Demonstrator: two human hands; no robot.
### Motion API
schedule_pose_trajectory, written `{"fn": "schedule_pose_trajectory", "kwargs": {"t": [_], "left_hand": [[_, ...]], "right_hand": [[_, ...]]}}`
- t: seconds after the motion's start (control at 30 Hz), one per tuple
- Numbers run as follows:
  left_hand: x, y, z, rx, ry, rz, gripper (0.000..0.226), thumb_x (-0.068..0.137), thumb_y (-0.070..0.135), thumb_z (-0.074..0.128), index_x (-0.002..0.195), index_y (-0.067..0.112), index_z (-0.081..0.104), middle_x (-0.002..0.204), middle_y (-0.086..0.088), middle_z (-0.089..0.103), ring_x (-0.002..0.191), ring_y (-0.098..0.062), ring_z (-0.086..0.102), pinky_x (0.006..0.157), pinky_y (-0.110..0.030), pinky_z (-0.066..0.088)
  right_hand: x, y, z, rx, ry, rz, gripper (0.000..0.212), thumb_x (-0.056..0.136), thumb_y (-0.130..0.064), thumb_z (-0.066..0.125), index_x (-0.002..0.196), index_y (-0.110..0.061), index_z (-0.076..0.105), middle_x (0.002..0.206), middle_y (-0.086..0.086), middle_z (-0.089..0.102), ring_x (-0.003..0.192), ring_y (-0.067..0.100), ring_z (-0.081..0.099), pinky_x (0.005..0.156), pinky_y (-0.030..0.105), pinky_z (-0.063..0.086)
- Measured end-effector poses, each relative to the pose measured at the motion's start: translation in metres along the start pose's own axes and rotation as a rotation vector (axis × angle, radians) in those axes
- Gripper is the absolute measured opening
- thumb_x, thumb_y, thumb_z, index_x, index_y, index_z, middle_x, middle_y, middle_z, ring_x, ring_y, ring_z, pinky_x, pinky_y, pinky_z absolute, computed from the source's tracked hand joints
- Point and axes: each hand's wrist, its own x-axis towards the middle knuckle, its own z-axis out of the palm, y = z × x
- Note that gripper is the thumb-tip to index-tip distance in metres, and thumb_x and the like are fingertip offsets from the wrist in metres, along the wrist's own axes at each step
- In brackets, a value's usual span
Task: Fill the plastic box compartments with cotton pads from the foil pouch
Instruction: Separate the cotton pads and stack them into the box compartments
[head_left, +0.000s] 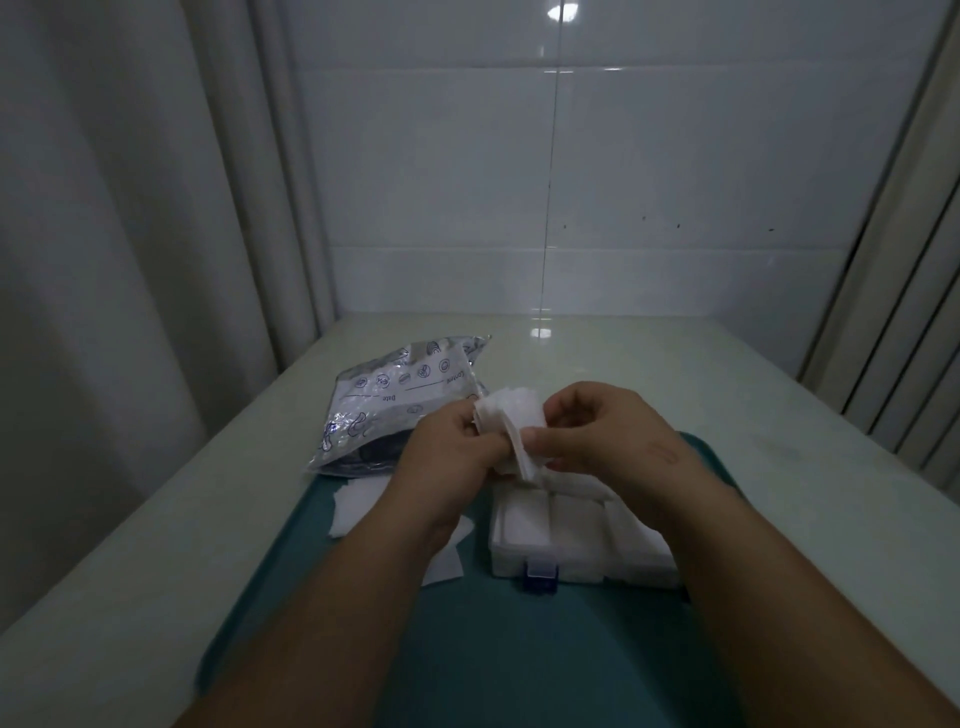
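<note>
Gripping one stack of cotton pads (511, 423) together, the left hand (457, 457) and right hand (597, 436) hover above the plastic box (576, 540), probably squaring it to fit a compartment.

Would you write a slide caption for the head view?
Left hand and right hand grip cotton pads over the plastic box on a teal tray, foil pouch at left.
</note>
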Motion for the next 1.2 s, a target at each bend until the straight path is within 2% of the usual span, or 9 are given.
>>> {"fn": "schedule_pose_trajectory", "kwargs": {"t": [0.13, 0.23, 0.33, 0.47, 0.57, 0.77, 0.9, 1.03, 1.2], "left_hand": [[-0.0007, 0.0001, 0.0041, 0.045, 0.024, 0.029, 0.022, 0.077, 0.003, 0.072, 0.091, 0.019, 0.071, 0.085, -0.003, 0.076, 0.084, -0.021, 0.072, 0.078, -0.039, 0.06], [-0.0008, -0.0005, 0.0042, 0.047, 0.036, 0.04, 0.022, 0.077, 0.004, 0.072, 0.092, 0.02, 0.071, 0.087, -0.004, 0.076, 0.085, -0.022, 0.072, 0.077, -0.04, 0.06], [-0.0015, 0.0, 0.0044, -0.004, 0.026, 0.03, 0.024, 0.084, -0.002, 0.064, 0.09, 0.02, 0.07, 0.087, -0.005, 0.076, 0.083, -0.02, 0.073, 0.067, -0.03, 0.059], [0.0004, 0.0012, 0.0068, -0.181, -0.034, -0.034, 0.024, 0.093, -0.001, 0.052, 0.1, 0.012, 0.072, 0.095, -0.013, 0.075, 0.091, -0.027, 0.072, 0.073, -0.033, 0.059], [0.0016, 0.0006, 0.0066, -0.243, -0.071, -0.05, 0.026, 0.096, -0.001, 0.048, 0.109, 0.007, 0.069, 0.1, -0.014, 0.074, 0.093, -0.026, 0.072, 0.075, -0.033, 0.059], [0.0012, 0.0007, 0.0051, -0.23, -0.081, -0.044, 0.03, 0.092, -0.008, 0.049, 0.105, 0.009, 0.07, 0.098, -0.014, 0.075, 0.092, -0.026, 0.072, 0.075, -0.032, 0.059], [0.0009, 0.0029, 0.0055, -0.259, -0.082, -0.051, 0.028, 0.094, -0.005, 0.048, 0.103, 0.01, 0.07, 0.097, -0.014, 0.075, 0.091, -0.025, 0.073, 0.075, -0.033, 0.06], [0.0007, 0.0019, 0.0054, -0.234, -0.07, -0.048, 0.023, 0.095, 0.003, 0.051, 0.105, 0.011, 0.071, 0.098, -0.013, 0.075, 0.092, -0.027, 0.072, 0.077, -0.036, 0.059], [0.0017, 0.0, 0.0034, -0.2, -0.043, -0.028, 0.027, 0.089, -0.002, 0.058, 0.108, 0.014, 0.07, 0.098, -0.011, 0.075, 0.092, -0.026, 0.072, 0.076, -0.036, 0.059]], "right_hand": [[0.0016, 0.0024, -0.0021, 0.022, 0.011, -0.005, 0.017, 0.077, -0.017, 0.077, 0.089, -0.015, 0.064, 0.087, 0.003, 0.068, 0.08, 0.018, 0.066, 0.065, 0.026, 0.057], [0.0035, 0.0031, -0.0002, 0.023, 0.008, -0.01, 0.028, 0.077, -0.018, 0.077, 0.096, -0.023, 0.058, 0.093, 0.003, 0.066, 0.085, 0.019, 0.064, 0.07, 0.031, 0.055], [0.0039, 0.0025, 0.0021, -0.021, 0.023, -0.035, 0.031, 0.077, -0.02, 0.077, 0.095, -0.031, 0.055, 0.091, -0.001, 0.063, 0.082, 0.016, 0.062, 0.07, 0.031, 0.052], [0.0043, 0.0042, -0.0005, 0.015, 0.072, -0.041, 0.019, 0.079, -0.017, 0.075, 0.092, -0.019, 0.061, 0.089, 0.002, 0.066, 0.081, 0.018, 0.063, 0.065, 0.028, 0.051], [0.0047, 0.0046, -0.0022, 0.072, 0.078, 0.009, 0.021, 0.078, -0.016, 0.076, 0.094, -0.018, 0.062, 0.09, 0.002, 0.068, 0.082, 0.018, 0.065, 0.066, 0.028, 0.054], [0.0031, 0.0041, -0.0038, 0.117, 0.077, 0.03, 0.02, 0.077, -0.014, 0.077, 0.093, -0.016, 0.064, 0.088, 0.003, 0.069, 0.081, 0.018, 0.067, 0.068, 0.028, 0.056], [0.002, 0.0028, -0.0049, 0.134, 0.053, 0.041, 0.013, 0.078, -0.013, 0.076, 0.087, -0.012, 0.066, 0.086, 0.004, 0.07, 0.083, 0.022, 0.067, 0.077, 0.036, 0.058], [0.0024, 0.003, -0.0039, 0.121, 0.049, 0.048, 0.017, 0.077, -0.013, 0.077, 0.087, -0.008, 0.064, 0.085, 0.006, 0.069, 0.08, 0.023, 0.066, 0.075, 0.036, 0.059], [0.0026, 0.0031, -0.0036, 0.109, 0.061, 0.04, 0.018, 0.076, -0.012, 0.077, 0.085, -0.01, 0.061, 0.092, 0.008, 0.069, 0.084, 0.025, 0.069, 0.074, 0.037, 0.06]]}}
